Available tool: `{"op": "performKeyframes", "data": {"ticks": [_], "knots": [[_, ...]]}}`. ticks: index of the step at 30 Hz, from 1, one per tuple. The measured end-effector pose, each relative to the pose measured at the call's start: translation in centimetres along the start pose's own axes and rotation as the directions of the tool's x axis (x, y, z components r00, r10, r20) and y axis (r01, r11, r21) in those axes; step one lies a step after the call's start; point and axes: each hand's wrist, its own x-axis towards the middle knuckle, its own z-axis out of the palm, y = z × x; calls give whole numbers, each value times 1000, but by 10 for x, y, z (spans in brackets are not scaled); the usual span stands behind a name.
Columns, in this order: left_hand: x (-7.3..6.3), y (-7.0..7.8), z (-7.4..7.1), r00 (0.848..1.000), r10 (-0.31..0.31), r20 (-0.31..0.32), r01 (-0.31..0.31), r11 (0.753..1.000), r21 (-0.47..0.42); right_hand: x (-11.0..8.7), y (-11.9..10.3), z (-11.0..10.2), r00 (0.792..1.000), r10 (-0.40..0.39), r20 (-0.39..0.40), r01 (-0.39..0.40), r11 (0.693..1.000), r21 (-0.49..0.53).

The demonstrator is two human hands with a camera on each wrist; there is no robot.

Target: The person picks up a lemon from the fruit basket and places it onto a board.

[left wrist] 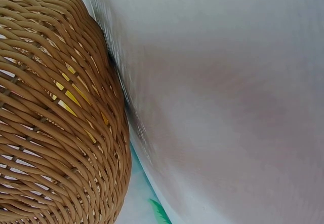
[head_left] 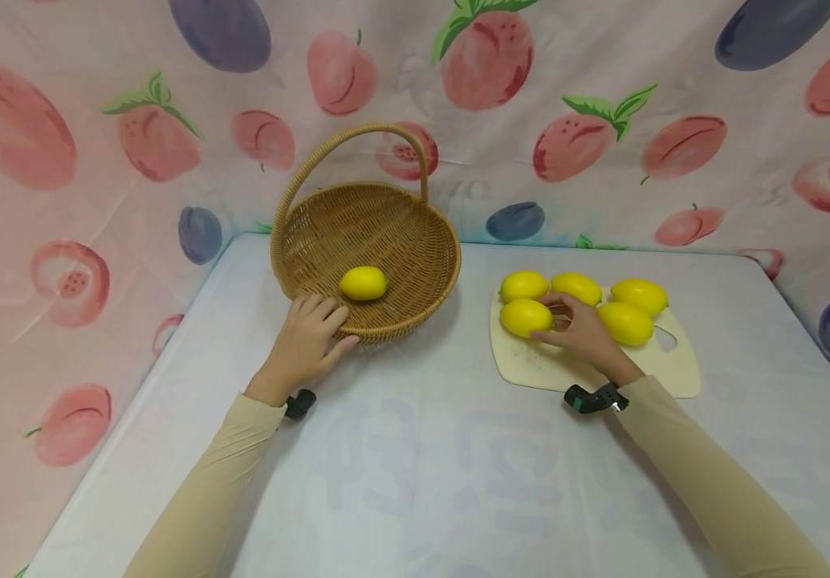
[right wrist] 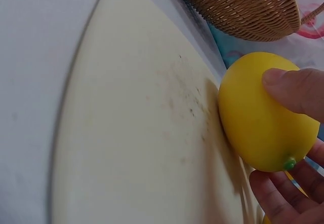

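My left hand (head_left: 307, 341) holds the front rim of a round wicker basket (head_left: 379, 221) with a tall arched handle. One yellow lemon (head_left: 364, 283) lies inside the basket, near its front; in the left wrist view its yellow shows through the weave (left wrist: 30, 107). On a cream cutting board (head_left: 530, 365) to the right are several more lemons. My right hand (head_left: 581, 329) pinches the front-left lemon (head_left: 526, 318) there, thumb on one side and fingers on the other. The right wrist view shows that lemon (right wrist: 263, 112) close over the board, its green stem tip toward the fingers.
Behind the held lemon sit a back-left lemon (head_left: 524, 286) and a back-middle lemon (head_left: 576, 288). Two others, a right-hand lemon (head_left: 639, 297) and a front-right lemon (head_left: 626, 323), lie near the board's handle hole. A fruit-print cloth (head_left: 480, 177) hangs behind the white table (head_left: 444, 466).
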Motion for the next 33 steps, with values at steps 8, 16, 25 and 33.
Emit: {"op": "performKeyframes", "data": {"ticks": [8, 16, 25, 33], "knots": [[0, 1, 0, 1000, -1, 3, 1, 1000, 2, -2, 3, -1, 1000, -7, 9, 7, 1000, -3], [0, 0, 1, 1000, -3, 0, 3, 1000, 2, -3, 4, -3, 1000, -3, 22, 3, 1000, -15], [0, 0, 0, 1000, -1, -2, 1, 1000, 6, -1, 6, -2, 1000, -6, 16, 6, 999, -42], [0, -1, 2, 1000, -4, 1, 4, 1000, 6, 0, 1, 3, 999, 6, 33, -4, 999, -37]]}}
